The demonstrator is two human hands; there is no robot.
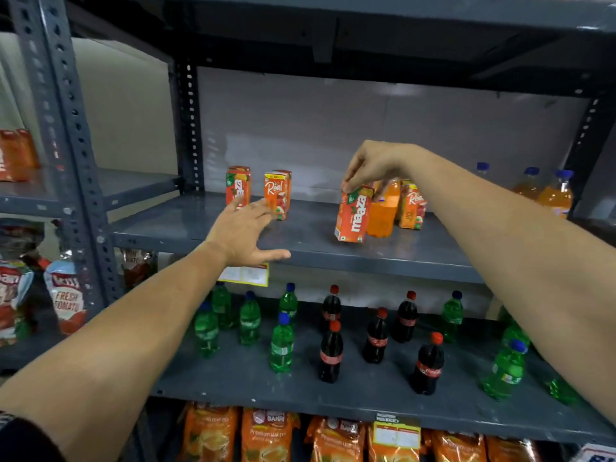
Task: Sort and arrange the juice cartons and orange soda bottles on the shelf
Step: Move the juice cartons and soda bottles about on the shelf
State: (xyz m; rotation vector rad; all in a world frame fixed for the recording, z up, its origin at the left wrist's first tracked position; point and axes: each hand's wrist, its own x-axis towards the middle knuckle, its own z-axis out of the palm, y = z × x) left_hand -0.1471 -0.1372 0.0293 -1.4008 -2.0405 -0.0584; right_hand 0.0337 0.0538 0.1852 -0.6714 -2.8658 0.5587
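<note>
Inspecting the grey metal shelf (pixel 316 243), we find the right hand (pixel 373 168) pinching the top of a Maaza carton (pixel 354 215) from above, the carton tilted, its base at or just above the shelf surface near the front edge; we cannot tell whether it touches. Just behind it stands an orange soda bottle (pixel 383 211), its cap hidden by the hand, and beside that bottle a Real carton (pixel 411 208) stands upright. The left hand (pixel 243 235) is spread flat with fingers extended, grasping nothing, hovering over the left part of the shelf in front of a second Maaza carton (pixel 238 186) and a second Real carton (pixel 277 193), both upright and slightly apart from each other. At the far right of the same shelf we note more orange soda bottles (pixel 555 195) with blue caps. On the shelf below, green bottles (pixel 281 345) and cola bottles (pixel 331 353) stand scattered. Orange packets (pixel 266 435) fill the lowest level.
</note>
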